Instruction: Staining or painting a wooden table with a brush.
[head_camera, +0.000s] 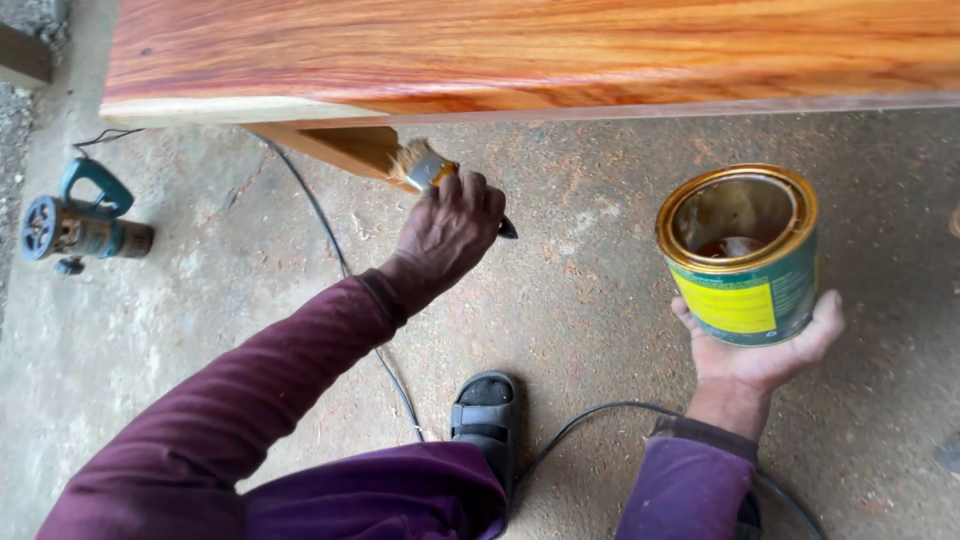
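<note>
My left hand (447, 232) grips a paintbrush (420, 165) with a metal ferrule and pale bristles. The bristles press against a light wooden support (345, 148) under the edge of a glossy reddish wooden slab (520, 50). My right hand (765, 350) holds an open round tin (740, 255) from below, palm up. The tin has a gold rim and a green and yellow label, with a little dark liquid at the bottom. Both arms wear dark purple sleeves.
A teal and grey power tool (75, 225) lies on the concrete floor at the left. Its black cable (330, 240) runs across the floor past my foot in a dark sandal (487, 410). Sawdust is scattered over the floor.
</note>
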